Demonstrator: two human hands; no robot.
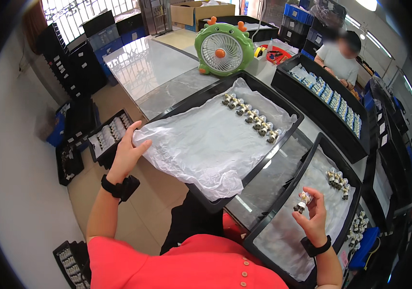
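Note:
My left hand (pixel 128 150) grips the near left corner of a crinkled white plastic sheet (pixel 206 139) that lines a black tray (pixel 206 200) in front of me. A row of several small metal-and-clear parts (pixel 250 116) lies along the sheet's far side. My right hand (pixel 313 216) holds one such small part (pixel 303 200) up above a second black tray (pixel 283 204) on my right, also lined with white sheet. A small cluster of the same parts (pixel 339 181) rests at that tray's far end.
A green toy-shaped desk fan (pixel 224 49) stands at the table's far end. Another person (pixel 341 53) sits beyond a long black tray (pixel 283 82) of small blue-and-white items. Black trays of parts (pixel 109 137) sit on the floor to my left, with stacked crates behind.

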